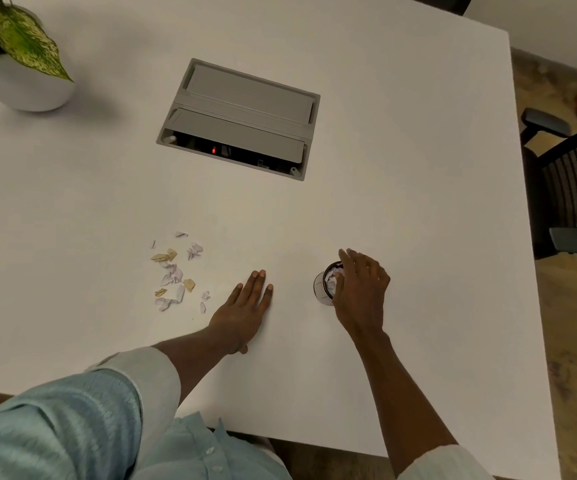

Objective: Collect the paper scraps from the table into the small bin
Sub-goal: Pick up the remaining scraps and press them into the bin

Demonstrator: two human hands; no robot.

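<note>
Several white and tan paper scraps (176,271) lie scattered on the white table (401,188), left of centre. My left hand (245,306) lies flat on the table with straight fingers, just right of the scraps and holding nothing. The small round bin (322,285) stands to the right, with white crumpled paper inside. My right hand (361,289) hovers over the bin's mouth, its fingers spread and relaxed and its thumb down by the paper inside. It covers the bin's right side.
A grey recessed cable box (242,116) with a red light sits in the table's middle. A potted plant (13,60) stands at the far left. A black office chair (571,188) is beyond the table's right edge.
</note>
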